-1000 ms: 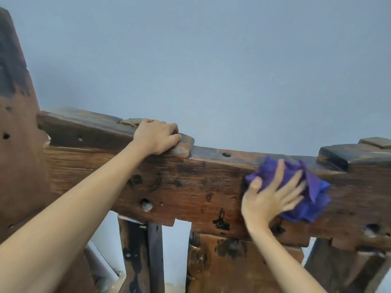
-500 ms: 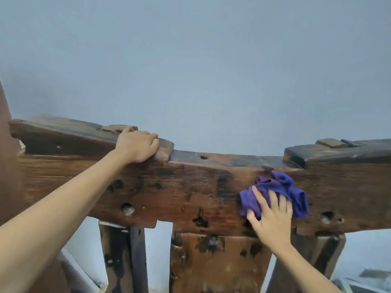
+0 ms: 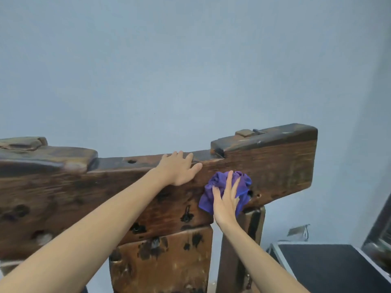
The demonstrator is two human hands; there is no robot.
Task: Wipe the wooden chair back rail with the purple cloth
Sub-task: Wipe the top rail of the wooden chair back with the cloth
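Head view showed the wooden chair back rail (image 3: pixel 118 187) with its right end now fully in sight, where half a second earlier that end ran off the picture. The left hand (image 3: pixel 179 169) had left the raised block (image 3: pixel 48 154) at the rail's left and lay further right on the lower middle stretch, fingers draped loosely over the top edge, palm on the front face. The right hand (image 3: pixel 225 200) pressed the purple cloth (image 3: pixel 224 190) flat against the rail's front face with fingers spread, just beside the left hand. The cloth sat bunched near a dark hole (image 3: pixel 250 193), above the right post (image 3: pixel 239 250). A black case (image 3: pixel 330 269) had come into sight at lower right, against the blue wall (image 3: pixel 190 70).
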